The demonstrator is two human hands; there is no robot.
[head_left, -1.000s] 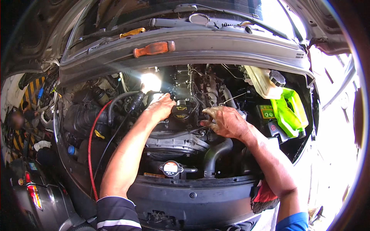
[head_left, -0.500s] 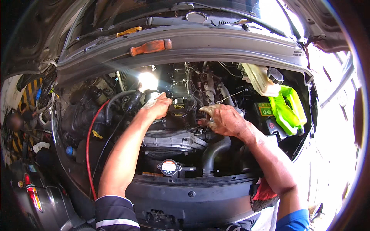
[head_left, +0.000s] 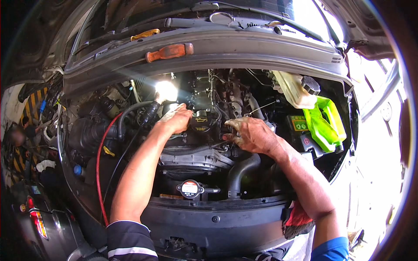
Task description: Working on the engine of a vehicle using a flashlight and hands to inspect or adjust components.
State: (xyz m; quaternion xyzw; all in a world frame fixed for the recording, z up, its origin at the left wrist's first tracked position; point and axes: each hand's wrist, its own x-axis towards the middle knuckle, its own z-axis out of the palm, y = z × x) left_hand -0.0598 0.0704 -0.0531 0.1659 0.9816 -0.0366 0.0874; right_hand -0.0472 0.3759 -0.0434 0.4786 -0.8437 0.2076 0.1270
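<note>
My left hand (head_left: pixel 176 120) is curled over the left side of the engine (head_left: pixel 203 93), beside a round black oil filler cap (head_left: pixel 201 122). Its fingers are closed, and what they grip is hidden. Just above it a work lamp (head_left: pixel 166 92) shines brightly and washes out part of that hand. To the right of the cap, my right hand (head_left: pixel 251 135) is bent over hoses and wiring, fingers curled with the thumb low. Whatever lies in its grasp cannot be made out. A thin pale rod or wire (head_left: pixel 263 107) rises behind its knuckles.
An orange tool handle (head_left: pixel 170 52) rests on the cowl. Bright green cut container (head_left: pixel 324 124), coolant reservoir (head_left: pixel 292 89) and battery (head_left: pixel 299 123) stand right. A red hose (head_left: pixel 100 174) runs along the left. Radiator cap (head_left: pixel 190 189) sits in front; a motorcycle (head_left: pixel 52 226) stands at lower left.
</note>
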